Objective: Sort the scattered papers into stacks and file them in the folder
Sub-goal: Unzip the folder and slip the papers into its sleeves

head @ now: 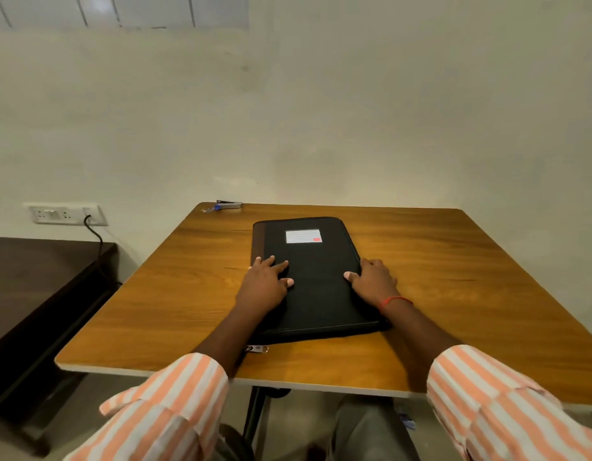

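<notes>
The label (pixel 303 236) on the folder (pixel 318 257) is too blurred to read; only a red patch shows at its corner. The left forearm covers the folder's near left corner, and a zip pull (pixel 257 348) sticks out beside that arm. At the table's (pixel 454 261) far left corner lies a stapler (pixel 229 204) with a small blue thing next to it that I cannot make out. Both sleeves are cut off by the bottom edge.

The folder lies closed and flat in the middle of the table, long side pointing away from the person. The left hand (pixel 264 281) rests on its left part, fingers straight and spread, palm down. The right hand (pixel 374 277) grips the right edge: thumb on top, fingers bent over the side, their tips hidden behind the edge. A red thread (pixel 394 300) circles that wrist.

On the wall to the left, a cable (pixel 96 237) hangs from a socket panel (pixel 65 214).
</notes>
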`<state>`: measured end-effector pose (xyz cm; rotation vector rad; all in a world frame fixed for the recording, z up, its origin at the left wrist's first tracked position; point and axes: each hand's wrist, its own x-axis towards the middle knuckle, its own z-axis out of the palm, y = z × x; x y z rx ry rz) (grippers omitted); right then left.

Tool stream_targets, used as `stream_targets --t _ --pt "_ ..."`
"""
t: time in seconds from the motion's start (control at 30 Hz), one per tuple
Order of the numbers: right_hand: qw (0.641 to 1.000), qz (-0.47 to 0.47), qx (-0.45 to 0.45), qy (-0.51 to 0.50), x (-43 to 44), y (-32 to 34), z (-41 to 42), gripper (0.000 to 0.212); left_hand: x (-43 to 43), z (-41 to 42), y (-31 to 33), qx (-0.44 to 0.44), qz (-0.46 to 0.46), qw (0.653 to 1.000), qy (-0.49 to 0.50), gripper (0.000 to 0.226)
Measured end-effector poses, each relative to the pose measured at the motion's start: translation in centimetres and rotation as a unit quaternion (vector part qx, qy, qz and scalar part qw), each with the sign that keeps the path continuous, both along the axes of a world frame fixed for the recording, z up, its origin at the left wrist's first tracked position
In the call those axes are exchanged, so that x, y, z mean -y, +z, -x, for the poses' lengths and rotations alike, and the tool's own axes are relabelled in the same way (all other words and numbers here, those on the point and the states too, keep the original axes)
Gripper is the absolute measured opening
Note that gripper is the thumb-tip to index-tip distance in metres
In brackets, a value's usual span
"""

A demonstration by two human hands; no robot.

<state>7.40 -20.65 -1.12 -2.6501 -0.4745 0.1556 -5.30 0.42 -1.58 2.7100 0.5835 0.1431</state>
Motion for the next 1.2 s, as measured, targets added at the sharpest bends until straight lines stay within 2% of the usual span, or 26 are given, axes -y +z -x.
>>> stream_targets --t 0.13,0.23,0.3,0.4,0.47,0.53,0.63,0.7,0.77,0.83,0.9,1.03,1.2 --pt "0.985 0.048 0.120 0.110 -3.9 0.4 1.4 0.068 -1.2 1.1 -0.5 0.008 -0.008 1.000 -0.006 0.053" --pt "0.983 0.052 0.106 0.138 -4.6 -0.3 1.1 0.054 -1.6 1.2 -0.3 0.030 0.035 0.999 -0.019 0.050" --pt "0.985 0.053 0.092 0.137 -4.8 -0.4 0.7 0.055 -2.3 1.8 -0.3 0.070 0.104 0.991 -0.038 0.045" --pt "0.983 0.074 0.089 0.145 -5.0 -0.3 0.1 0.058 -3.0 3.5 -0.7 0.165 0.278 0.945 -0.046 0.035" --pt "0.983 0.083 0.082 0.143 -5.2 -0.2 0.1 0.057 -3.3 4.5 -0.6 0.185 0.331 0.925 -0.036 0.035" --pt "0.983 0.102 0.083 0.129 -5.5 0.0 0.7 0.053 -3.6 5.5 -0.4 0.188 0.327 0.926 -0.023 0.035" --pt "0.977 0.082 0.149 0.128 -5.9 0.5 4.0 0.041 -4.0 7.5 -0.7 0.205 0.328 0.922 -0.005 0.027" --pt "0.967 -0.002 0.168 0.190 -6.3 0.4 7.4 0.027 -3.9 8.6 -1.0 0.226 0.342 0.912 0.017 0.024" --pt "0.949 -0.081 0.133 0.275 -6.3 0.3 10.9 0.013 -3.7 9.1 -1.0 0.239 0.313 0.918 0.031 0.024" --pt "0.923 -0.099 0.122 0.352 -6.2 0.2 13.5 0.003 -3.4 9.3 -0.9 0.248 0.285 0.925 0.032 0.023" --pt "0.902 -0.090 0.151 0.394 -5.9 0.0 15.2 0.013 -3.1 9.7 -0.8 0.247 0.271 0.930 0.023 0.019" --pt "0.869 -0.065 0.233 0.431 -5.7 -0.8 15.9 0.029 -3.1 11.8 -1.1 0.197 0.274 0.940 -0.058 0.015" --pt "0.868 -0.038 0.285 0.404 -5.7 -1.4 16.5 0.038 -4.1 14.1 -1.4 0.157 0.290 0.936 -0.126 0.017"
